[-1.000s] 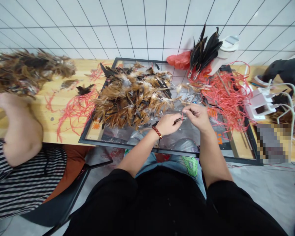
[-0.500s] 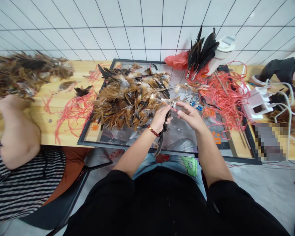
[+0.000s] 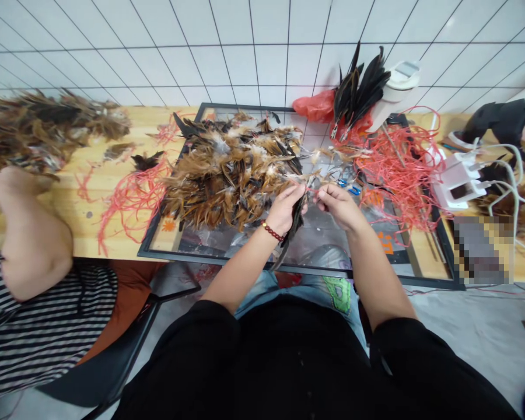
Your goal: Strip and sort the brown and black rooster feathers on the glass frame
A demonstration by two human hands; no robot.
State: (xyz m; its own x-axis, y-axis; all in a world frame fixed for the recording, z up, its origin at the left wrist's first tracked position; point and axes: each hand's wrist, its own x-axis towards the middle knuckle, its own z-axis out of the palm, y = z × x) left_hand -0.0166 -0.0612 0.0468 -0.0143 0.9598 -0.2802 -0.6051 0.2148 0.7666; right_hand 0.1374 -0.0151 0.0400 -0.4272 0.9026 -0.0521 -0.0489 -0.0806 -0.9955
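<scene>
Head view: the left hand pinches a bunch of dark feathers above the black-framed panel, their tips hanging toward its near edge. Beside it, the right hand has thumb and fingertips closed on a thin red strand at the bunch's upper end. The bunch is gathered; the strand seems not yet secured, though fingers hide the join. Brown feathers lie heaped beside the left hand, plenty of tangled red strands beyond the right.
</scene>
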